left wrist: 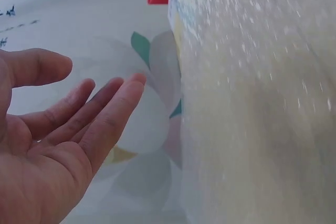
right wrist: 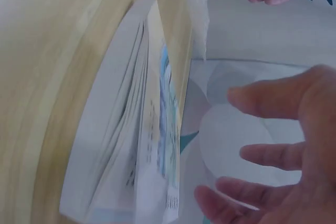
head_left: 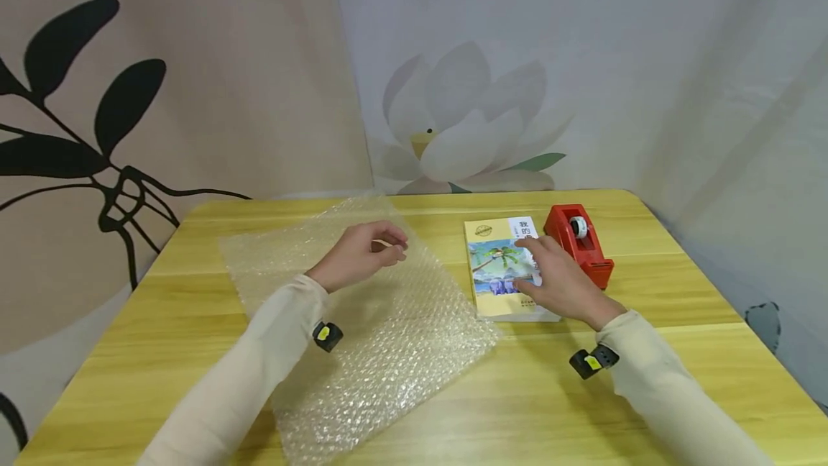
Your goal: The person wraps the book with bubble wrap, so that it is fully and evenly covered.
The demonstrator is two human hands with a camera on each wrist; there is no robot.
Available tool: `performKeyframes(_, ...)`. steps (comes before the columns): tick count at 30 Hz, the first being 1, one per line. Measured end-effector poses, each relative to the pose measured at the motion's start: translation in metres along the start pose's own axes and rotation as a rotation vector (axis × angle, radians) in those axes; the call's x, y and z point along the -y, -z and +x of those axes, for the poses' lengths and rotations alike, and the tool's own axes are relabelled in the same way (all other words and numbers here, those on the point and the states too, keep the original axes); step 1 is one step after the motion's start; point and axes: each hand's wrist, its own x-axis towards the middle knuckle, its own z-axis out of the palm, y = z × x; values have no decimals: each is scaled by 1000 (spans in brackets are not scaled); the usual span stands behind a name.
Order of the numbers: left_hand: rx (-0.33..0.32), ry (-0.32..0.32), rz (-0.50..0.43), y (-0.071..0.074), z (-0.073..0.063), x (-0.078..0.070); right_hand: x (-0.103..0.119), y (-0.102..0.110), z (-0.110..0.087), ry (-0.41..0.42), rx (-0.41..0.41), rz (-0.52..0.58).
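A sheet of clear bubble wrap (head_left: 388, 351) lies spread on the table, and over it hovers my left hand (head_left: 362, 254), its fingers loosely bent around nothing. In the left wrist view that hand (left wrist: 63, 124) is apart from the wrap (left wrist: 252, 103). To the right lies a paperback book (head_left: 491, 304) with a yellow cover and a palm tree picture. My right hand (head_left: 563, 279) is held above the book's right side, thumb and fingers spread. The right wrist view has the book's page edges (right wrist: 115, 124) in sight, with a gap between them and the hand (right wrist: 278, 150).
A red tape dispenser (head_left: 585, 250) with a small roll stands just beyond the right hand, beside the book. The wooden table (head_left: 679, 380) ends at a printed curtain (head_left: 466, 92) behind. The wrap's right corner reaches close to the book.
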Motion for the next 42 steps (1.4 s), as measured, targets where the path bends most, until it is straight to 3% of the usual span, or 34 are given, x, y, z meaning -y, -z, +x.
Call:
performKeyframes(8,61,38,-76,-24,23,-12,-11,4,-2,-112,14,-88)
performKeyframes(15,101,63,-118,-36,33,-15,-17,3,0,-182,66,-159)
performKeyframes(26,140,126,-160,-59,55,-20,-32,0,1,-198,113,-78)
performKeyframes(35,200,167,25,-92,77,-30,-41,-6,5,-247,159,-5)
performKeyframes(42,190,264,103,-104,86,-34,-39,-12,9,-250,174,-4)
